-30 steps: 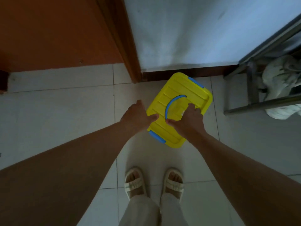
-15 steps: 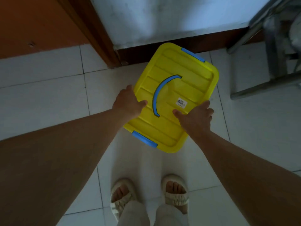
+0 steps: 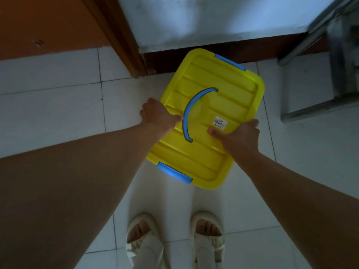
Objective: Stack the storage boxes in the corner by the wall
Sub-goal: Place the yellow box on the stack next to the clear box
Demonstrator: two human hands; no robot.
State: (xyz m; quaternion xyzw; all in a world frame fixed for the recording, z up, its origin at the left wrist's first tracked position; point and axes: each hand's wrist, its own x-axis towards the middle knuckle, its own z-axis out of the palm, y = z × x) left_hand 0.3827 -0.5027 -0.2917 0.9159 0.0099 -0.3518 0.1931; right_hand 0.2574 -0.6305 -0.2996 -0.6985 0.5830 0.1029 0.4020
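Note:
A yellow storage box (image 3: 217, 90) with a ribbed lid, a curved blue handle (image 3: 191, 109) and blue clips (image 3: 173, 172) at both short ends is held over the white tiled floor, turned at an angle. My left hand (image 3: 157, 117) grips its left long edge, thumb on the lid. My right hand (image 3: 240, 135) grips the right long edge, thumb next to a small barcode sticker (image 3: 220, 121). The box's far end lies close to the dark skirting under the pale wall (image 3: 204, 20). Its body below the lid is hidden.
A brown door frame (image 3: 120, 39) and orange door (image 3: 44, 24) stand at the left of the wall. A grey metal frame (image 3: 330, 61) stands at the right. My feet in pale sandals (image 3: 174, 241) are below the box.
The box now looks larger and nearer the camera, with the wall and skirting closer in view. Both hands keep their grip on its long edges.

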